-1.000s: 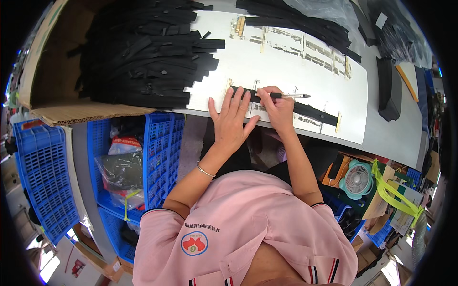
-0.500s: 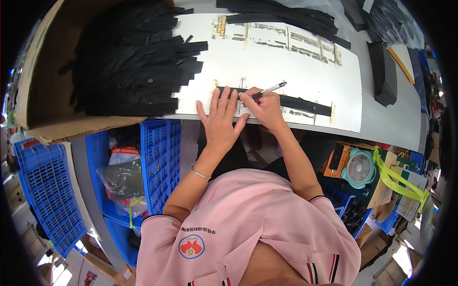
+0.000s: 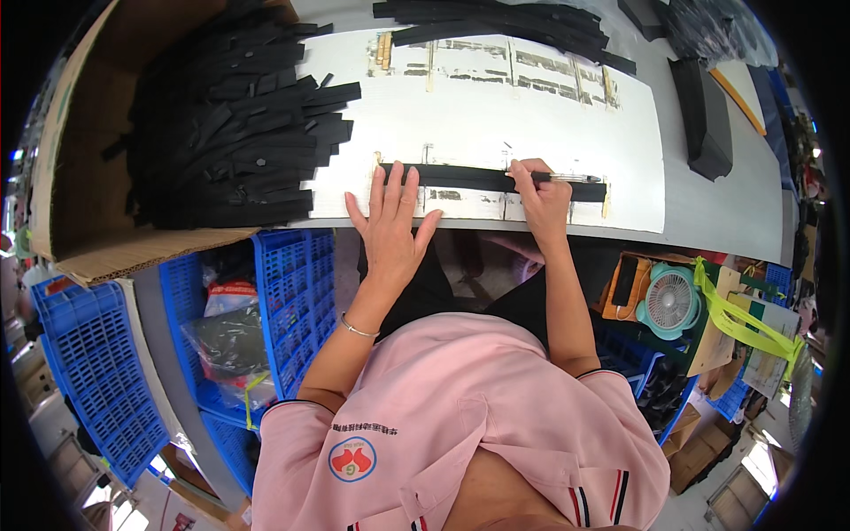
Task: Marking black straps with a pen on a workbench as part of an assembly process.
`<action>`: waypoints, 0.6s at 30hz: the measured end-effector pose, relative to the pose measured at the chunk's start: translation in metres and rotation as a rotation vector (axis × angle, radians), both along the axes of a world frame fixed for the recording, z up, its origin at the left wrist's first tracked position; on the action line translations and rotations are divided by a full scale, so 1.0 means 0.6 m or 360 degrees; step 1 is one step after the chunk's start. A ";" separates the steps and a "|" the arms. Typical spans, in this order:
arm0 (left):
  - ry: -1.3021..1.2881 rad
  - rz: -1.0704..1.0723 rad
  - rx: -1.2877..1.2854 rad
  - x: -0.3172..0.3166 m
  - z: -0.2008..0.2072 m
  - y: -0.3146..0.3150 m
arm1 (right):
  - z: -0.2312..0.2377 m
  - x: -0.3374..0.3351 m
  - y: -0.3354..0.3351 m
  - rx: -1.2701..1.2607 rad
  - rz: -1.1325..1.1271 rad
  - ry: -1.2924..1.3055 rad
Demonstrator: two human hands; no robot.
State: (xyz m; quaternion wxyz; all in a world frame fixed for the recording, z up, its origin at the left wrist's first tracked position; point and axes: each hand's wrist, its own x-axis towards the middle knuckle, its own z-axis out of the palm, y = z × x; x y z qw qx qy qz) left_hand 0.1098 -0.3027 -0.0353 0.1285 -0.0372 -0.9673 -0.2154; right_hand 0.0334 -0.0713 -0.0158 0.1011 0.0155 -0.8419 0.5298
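Note:
A flat black strip (image 3: 469, 176) lies across the near part of a white board (image 3: 425, 115), between taped and inked marks. My left hand (image 3: 390, 221) rests with fingers spread, its fingertips pressing on the strip's left end. In my right hand (image 3: 542, 199) is a pen (image 3: 575, 178), pinched between the fingers, its barrel pointing right. The pen's tip is hidden by the fingers, over the strip right of its middle. Dark ink lines cross the board above and below the strip.
A cardboard box (image 3: 97, 252) on its side at left spills a heap of black strips (image 3: 239, 133). More strips (image 3: 505, 26) lie along the board's far edge. A dark angular piece (image 3: 701, 119) lies at right. Below the table are blue crates (image 3: 297, 310) and a small fan (image 3: 669, 301).
My right hand has moved right along the strip with the pen, which has swung from slanting up to lying nearly level. The left hand stays pressed on the strip's left end.

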 end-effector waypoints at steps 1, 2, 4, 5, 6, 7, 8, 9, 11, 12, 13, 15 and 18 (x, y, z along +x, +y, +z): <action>-0.0040 0.0011 0.0006 -0.001 0.007 0.003 | 0.000 0.000 0.000 0.0028 0.0016 0.0025; -0.0043 0.0006 0.0002 -0.002 0.014 0.012 | -0.001 0.000 0.001 0.0023 0.0012 0.0022; -0.0048 -0.0100 0.0146 -0.004 0.031 0.043 | -0.004 0.001 0.004 0.0004 -0.0010 -0.0014; -0.0045 -0.0201 0.0164 -0.005 0.039 0.057 | -0.002 0.001 0.003 -0.0001 -0.0006 -0.0017; -0.0048 -0.0197 0.0160 -0.006 0.041 0.070 | 0.001 0.001 0.000 0.0002 0.0007 -0.0007; -0.0080 -0.0307 0.0218 -0.009 0.042 0.085 | 0.004 0.000 0.000 0.0009 0.0016 0.0005; -0.0111 -0.0417 0.0276 -0.011 0.042 0.098 | 0.002 0.000 -0.001 0.0010 0.0016 0.0004; -0.0120 -0.0400 0.0307 -0.013 0.040 0.108 | -0.001 0.000 -0.003 -0.0007 0.0021 0.0043; -0.0123 -0.0385 0.0266 -0.014 0.031 0.115 | -0.003 -0.001 -0.004 -0.0019 0.0014 0.0081; -0.0124 -0.0363 0.0221 -0.015 0.027 0.117 | -0.003 -0.001 -0.004 0.0016 0.0023 0.0110; -0.0129 -0.0371 0.0220 -0.015 0.024 0.118 | -0.003 -0.001 -0.004 0.0048 0.0028 0.0136; -0.0041 -0.0359 0.0220 -0.015 0.019 0.119 | -0.005 -0.001 -0.003 0.0068 0.0008 0.0132; 0.0016 -0.0341 0.0173 -0.017 0.022 0.122 | -0.003 0.002 0.001 0.0029 0.0004 0.0081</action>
